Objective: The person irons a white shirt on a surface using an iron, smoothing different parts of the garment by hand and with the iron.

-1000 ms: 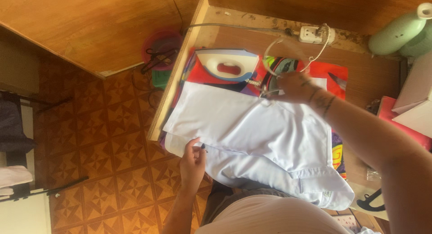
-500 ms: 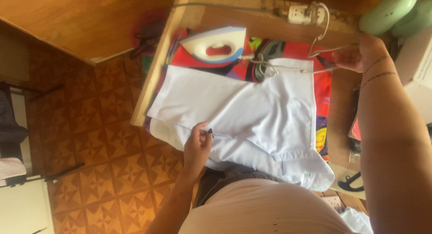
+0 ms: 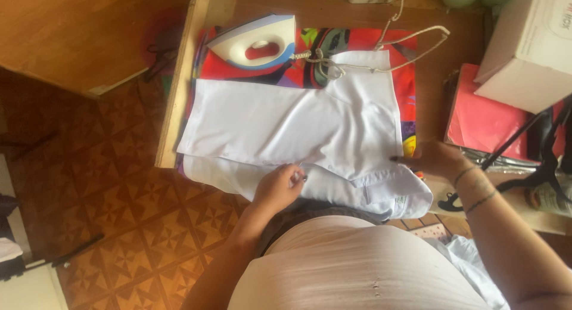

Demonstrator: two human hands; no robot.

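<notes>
Head view looks down on a wooden counter (image 3: pixel 459 65) spread with a bright patterned cloth (image 3: pixel 357 42), where a white shirt (image 3: pixel 298 125) lies flat. Left hand (image 3: pixel 279 188) pinches the near hem; right hand (image 3: pixel 435 158) presses fingers flat on the collar edge. Smoothing goes best pulling both edges evenly taut, clear of the iron (image 3: pixel 256 42) and wire hanger (image 3: pixel 411 42).

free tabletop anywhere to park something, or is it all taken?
Bare wood only in the strip of table between the white shirt and the red folder, partly crossed by the wire hanger. Iron crowds the far left corner; white box the right.
</notes>
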